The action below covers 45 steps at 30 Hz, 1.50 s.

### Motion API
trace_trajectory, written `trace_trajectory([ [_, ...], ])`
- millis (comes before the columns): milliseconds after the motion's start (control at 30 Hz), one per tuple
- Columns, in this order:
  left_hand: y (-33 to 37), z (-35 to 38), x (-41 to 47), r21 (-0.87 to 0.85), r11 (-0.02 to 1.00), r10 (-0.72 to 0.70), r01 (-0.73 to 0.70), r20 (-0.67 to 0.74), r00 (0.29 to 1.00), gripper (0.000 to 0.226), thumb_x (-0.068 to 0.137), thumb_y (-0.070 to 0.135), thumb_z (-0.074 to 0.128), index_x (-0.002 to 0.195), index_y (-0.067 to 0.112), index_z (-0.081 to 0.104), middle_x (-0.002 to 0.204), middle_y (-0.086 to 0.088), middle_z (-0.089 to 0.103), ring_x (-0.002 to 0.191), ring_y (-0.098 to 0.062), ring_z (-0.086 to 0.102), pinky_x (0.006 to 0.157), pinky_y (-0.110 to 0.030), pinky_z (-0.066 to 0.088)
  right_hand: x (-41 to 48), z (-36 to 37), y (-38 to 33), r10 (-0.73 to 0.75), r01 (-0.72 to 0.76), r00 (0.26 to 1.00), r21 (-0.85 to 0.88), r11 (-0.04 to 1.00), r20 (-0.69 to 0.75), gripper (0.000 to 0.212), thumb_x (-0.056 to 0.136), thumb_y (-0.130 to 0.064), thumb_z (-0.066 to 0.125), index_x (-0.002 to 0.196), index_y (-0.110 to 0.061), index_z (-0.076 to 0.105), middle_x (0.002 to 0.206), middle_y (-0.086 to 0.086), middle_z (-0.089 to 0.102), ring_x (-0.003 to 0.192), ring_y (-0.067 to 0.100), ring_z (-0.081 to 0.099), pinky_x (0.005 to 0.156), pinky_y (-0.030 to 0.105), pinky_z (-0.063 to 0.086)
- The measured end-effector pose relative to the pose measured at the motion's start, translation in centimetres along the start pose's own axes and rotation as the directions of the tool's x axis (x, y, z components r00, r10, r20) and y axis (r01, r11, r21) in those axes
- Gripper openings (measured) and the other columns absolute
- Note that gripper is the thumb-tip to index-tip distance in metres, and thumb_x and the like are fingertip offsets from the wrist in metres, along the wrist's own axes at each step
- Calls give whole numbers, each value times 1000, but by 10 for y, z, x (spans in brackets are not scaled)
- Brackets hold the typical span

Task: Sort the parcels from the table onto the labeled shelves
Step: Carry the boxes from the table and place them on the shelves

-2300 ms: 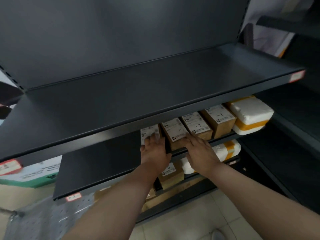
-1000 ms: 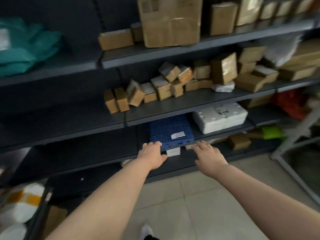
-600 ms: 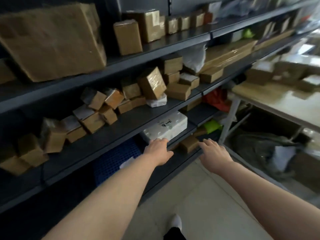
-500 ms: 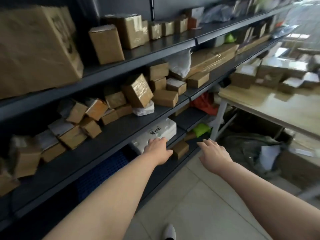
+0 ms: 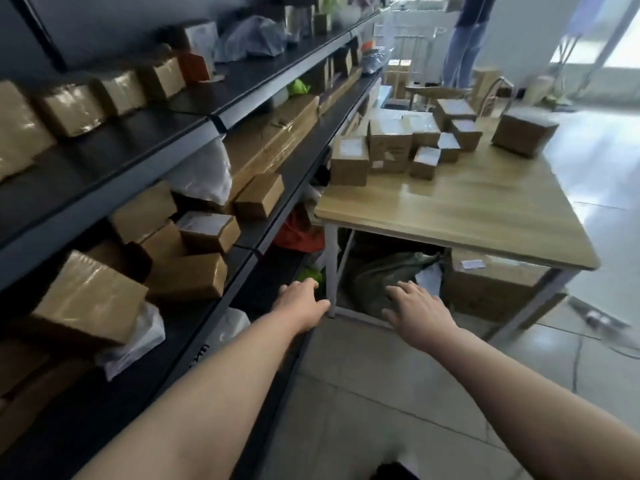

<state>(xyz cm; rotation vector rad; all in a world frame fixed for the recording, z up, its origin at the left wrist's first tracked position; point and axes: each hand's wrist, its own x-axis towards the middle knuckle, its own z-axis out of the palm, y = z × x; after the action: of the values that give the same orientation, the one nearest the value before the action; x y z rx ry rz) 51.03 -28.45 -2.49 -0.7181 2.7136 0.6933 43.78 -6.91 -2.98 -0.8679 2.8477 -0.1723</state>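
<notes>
A wooden table (image 5: 460, 216) stands ahead on the right with several brown cardboard parcels (image 5: 388, 147) clustered at its far left, and one larger box (image 5: 524, 133) apart at the far right. Dark metal shelves (image 5: 194, 133) run along my left, loaded with cardboard boxes. My left hand (image 5: 301, 304) reaches forward, fingers relaxed and empty, near the lower shelf edge. My right hand (image 5: 417, 311) is stretched out beside it, fingers spread, holding nothing. Both hands hang well short of the table's near edge.
Under the table lie a dark green sack (image 5: 384, 282) and a large cardboard box (image 5: 491, 285). A person in jeans (image 5: 460, 46) stands at the far end. Tiled floor (image 5: 381, 393) stretches below my arms. White bagged parcels (image 5: 204, 174) sit among the shelf boxes.
My view has swung right from the labeled shelf with its row of parcels, along the stocked shelves, to the table. Both hands left the shelf boxes and now hang empty in front.
</notes>
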Motion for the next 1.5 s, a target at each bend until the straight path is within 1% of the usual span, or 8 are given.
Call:
trace_trajectory([
  [100,36,-1,44,45,995,85,-84,-2,996,56,93,45,53,143,24,38,141,-5,44,131,-29,35,98,-43,40,33,-7,30,69,-69,997,5,998,-23,50,94,-45,47,139,-23,42,144,1,41,135,21,34,100,39,35],
  [200,72,-7,91,88,987,136,-135,-6,991,56,93,45,52,143,23,38,141,-6,45,129,-30,36,98,-42,40,78,-15,60,98,-98,995,23,995,-24,50,94,-45,45,139,-23,42,145,1,40,136,22,33,101,40,35],
  [400,147,-31,184,138,984,112,-113,14,994,53,94,44,51,141,23,39,141,-3,44,131,-28,34,99,-42,40,174,-46,127,112,-111,994,77,991,0,49,95,-45,43,139,-22,41,143,4,42,128,28,42,99,42,39],
  [567,206,-46,252,69,992,108,-103,-68,992,56,95,44,53,144,25,36,145,-2,42,135,-26,32,103,-43,38,242,-68,184,98,-98,995,109,989,6,52,97,-42,44,144,-23,35,148,3,36,134,25,35,101,40,37],
  [667,223,-41,273,67,991,122,-120,-23,992,57,94,43,55,145,25,36,146,-2,41,136,-25,31,105,-43,36,265,-68,204,99,-103,994,112,988,37,52,97,-42,44,144,-22,37,149,4,36,136,24,33,103,39,35],
  [1100,235,-70,370,161,983,102,-93,-52,993,55,95,41,53,144,23,38,148,-4,39,136,-27,31,110,-43,33,356,-72,232,132,-145,988,172,974,85,53,96,-45,44,144,-24,37,151,3,34,136,24,34,106,37,34],
  [1367,202,-118,457,96,995,21,-12,-91,996,50,95,34,52,142,22,39,146,-3,38,129,-25,36,101,-42,42,458,-83,196,67,-84,994,211,974,86,53,97,-46,44,144,-24,36,152,2,32,138,22,31,108,39,33],
  [1500,183,-135,504,83,996,-30,40,-122,992,51,95,33,53,143,25,37,148,-2,33,128,-24,34,96,-38,40,512,-85,163,30,-52,996,254,966,88,56,95,-47,46,145,-26,35,154,2,31,139,22,30,110,42,33],
])
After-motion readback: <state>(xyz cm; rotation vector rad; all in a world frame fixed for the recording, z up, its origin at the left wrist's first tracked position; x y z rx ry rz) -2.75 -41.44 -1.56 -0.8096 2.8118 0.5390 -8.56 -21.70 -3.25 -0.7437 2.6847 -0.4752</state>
